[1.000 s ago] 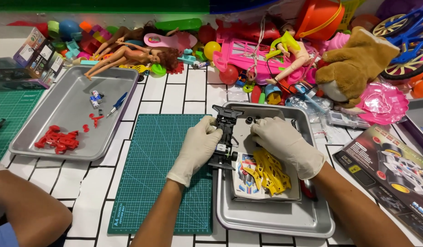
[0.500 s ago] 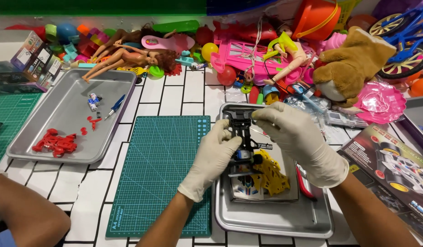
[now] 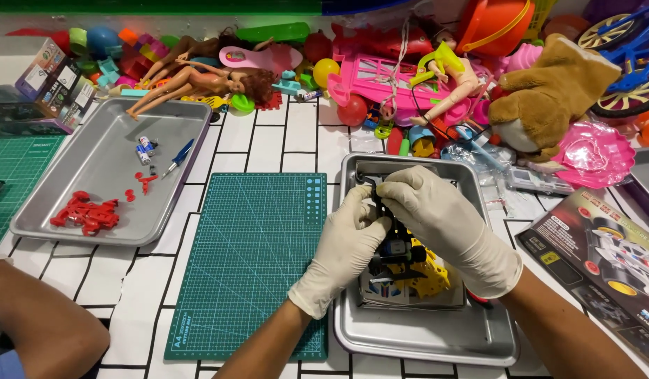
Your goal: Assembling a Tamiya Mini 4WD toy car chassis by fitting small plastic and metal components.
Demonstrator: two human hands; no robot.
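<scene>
- The right hand [image 3: 451,228], gloved, curls narrow over the far end of a black toy car chassis [image 3: 395,245]; its fingertips pinch the chassis from above, close to the far wall of the metal tray [image 3: 423,344].
- The left hand [image 3: 349,242], also gloved, closes on the chassis's left flank, thumb and fingers wrapped about it, so both hands hold the one piece.
- The chassis sits over the middle of the tray, lifted slightly above a printed sheet [image 3: 409,295] and a yellow plastic part [image 3: 431,275] that lie on the tray floor.
- Its long axis runs from the near wall of the tray towards the far wall, roughly in line with the person's forearms.
- Both hands touch the chassis; the right covers more of it, the left grips lower, nearer the tray's near wall.
- A green cutting mat [image 3: 258,260] lies just beside the tray's left wall.
- Another person's forearm [image 3: 37,323] rests well apart from the tray, beyond the mat.
</scene>
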